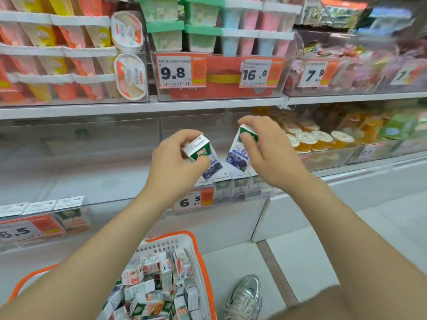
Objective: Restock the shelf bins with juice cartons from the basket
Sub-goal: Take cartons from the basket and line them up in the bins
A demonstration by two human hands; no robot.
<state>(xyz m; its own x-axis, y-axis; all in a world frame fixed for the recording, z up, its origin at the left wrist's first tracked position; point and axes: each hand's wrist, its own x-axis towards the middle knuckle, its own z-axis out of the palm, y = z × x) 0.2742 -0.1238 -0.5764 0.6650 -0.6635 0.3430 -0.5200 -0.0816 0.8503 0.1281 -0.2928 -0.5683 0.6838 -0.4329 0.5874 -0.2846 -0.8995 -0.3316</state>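
Observation:
My left hand (175, 162) grips a small blueberry juice carton (204, 155) by its green top, tilted. My right hand (270, 148) holds a second blueberry carton (239, 155), also tilted. Both cartons hang just above the clear shelf bin (233, 192) marked 6.5, where a row of the same cartons stands at the front. Below, between my forearms, the white basket with an orange rim (198, 252) holds several mixed juice cartons (157, 285).
To the left, another clear bin (69, 218) with a 6.5 tag holds red-labelled cartons. Jelly cups (321, 139) fill the bin on the right. The upper shelf (143, 108) carries stacked dessert tubs and price tags. A silver shoe (246, 296) stands on the floor beside the basket.

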